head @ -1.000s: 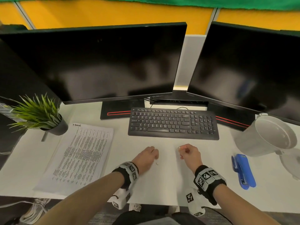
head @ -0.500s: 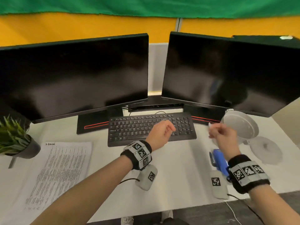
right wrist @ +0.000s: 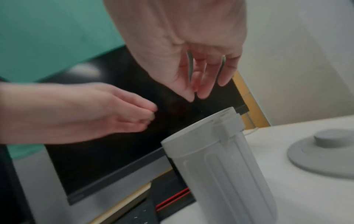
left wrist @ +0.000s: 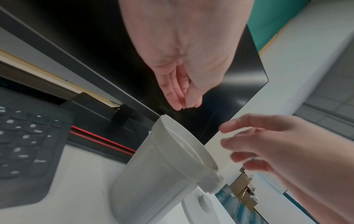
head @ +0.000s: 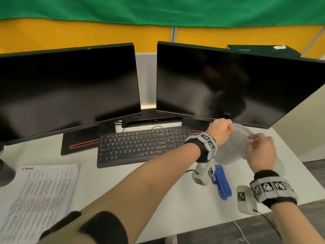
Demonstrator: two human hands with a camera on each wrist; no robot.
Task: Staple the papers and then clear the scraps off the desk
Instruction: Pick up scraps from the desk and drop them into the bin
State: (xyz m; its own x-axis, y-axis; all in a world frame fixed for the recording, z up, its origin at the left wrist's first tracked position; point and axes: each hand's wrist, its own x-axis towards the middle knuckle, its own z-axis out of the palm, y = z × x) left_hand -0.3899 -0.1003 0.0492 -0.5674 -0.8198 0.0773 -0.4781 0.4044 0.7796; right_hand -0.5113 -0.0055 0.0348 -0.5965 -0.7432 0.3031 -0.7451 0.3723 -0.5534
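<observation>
Both hands hover over the open white desk bin (head: 226, 154) at the right of the desk. My left hand (head: 230, 128) is above its rim, fingertips bunched together and pointing down (left wrist: 184, 105); tiny scraps seem pinched there. My right hand (head: 251, 140) is beside it over the bin's mouth, fingers straight and loosely spread (right wrist: 194, 97), with nothing seen in them. The bin (left wrist: 166, 166) stands upright below both hands. The blue stapler (head: 221, 184) lies on the desk nearer me. The printed papers (head: 37, 199) lie flat at the left front.
A black keyboard (head: 142, 145) sits mid-desk in front of two dark monitors (head: 70, 88). The bin's round lid (right wrist: 325, 151) lies on the desk right of the bin. The desk's right edge (head: 299, 166) is close to the bin. A plant pot (head: 6, 175) is at far left.
Both hands rose from the desk in front of the keyboard and moved right, to above the bin. My head turned right, so the papers and plant slid left.
</observation>
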